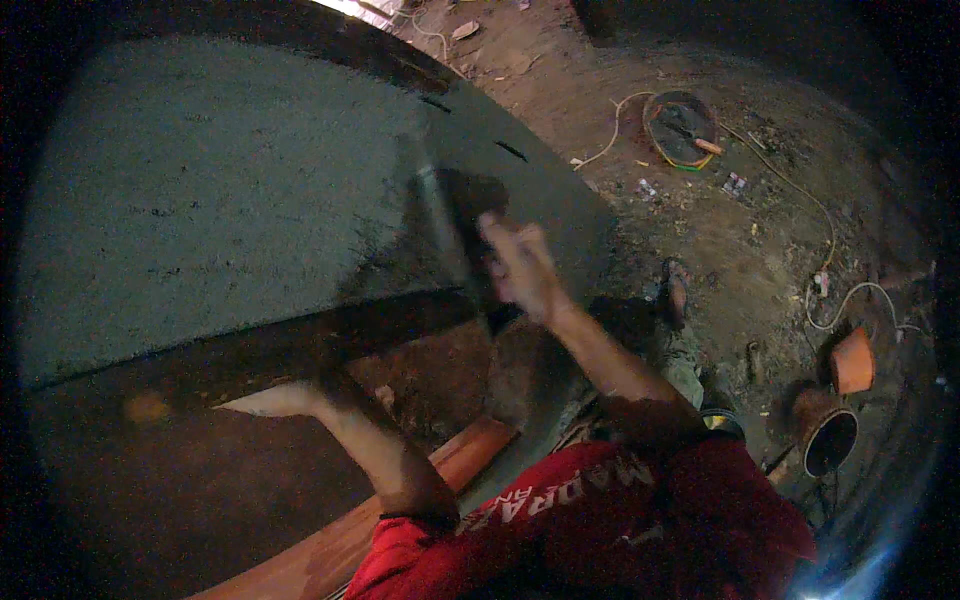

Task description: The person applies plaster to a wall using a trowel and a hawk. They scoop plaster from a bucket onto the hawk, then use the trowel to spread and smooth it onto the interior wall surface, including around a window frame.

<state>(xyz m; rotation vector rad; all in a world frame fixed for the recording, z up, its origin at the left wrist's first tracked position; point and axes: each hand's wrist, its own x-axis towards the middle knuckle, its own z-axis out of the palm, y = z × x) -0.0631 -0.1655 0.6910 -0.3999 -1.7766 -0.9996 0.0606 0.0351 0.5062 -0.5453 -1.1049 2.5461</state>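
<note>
My right hand [525, 265] is closed on a long, flat plastering float [455, 225], which lies against a grey plastered surface [260, 190]. The float and fingers are smeared by motion, and a dark shadow falls around them. My left hand [272, 402] is stretched out just below the lower edge of the plaster, its fingers extended and nothing visible in it. Dim light hides the detail of its fingertips. Two short dark slots [510, 151] show in the plaster beyond the float.
A round pan [682, 130] with an orange-handled tool [708, 146] lies on the dirt floor [760, 220]. A pale cable [800, 185] runs past it. At the right are an orange pot [852, 362] and a bucket [831, 442]. A reddish-brown plank [470, 450] lies beneath my left arm.
</note>
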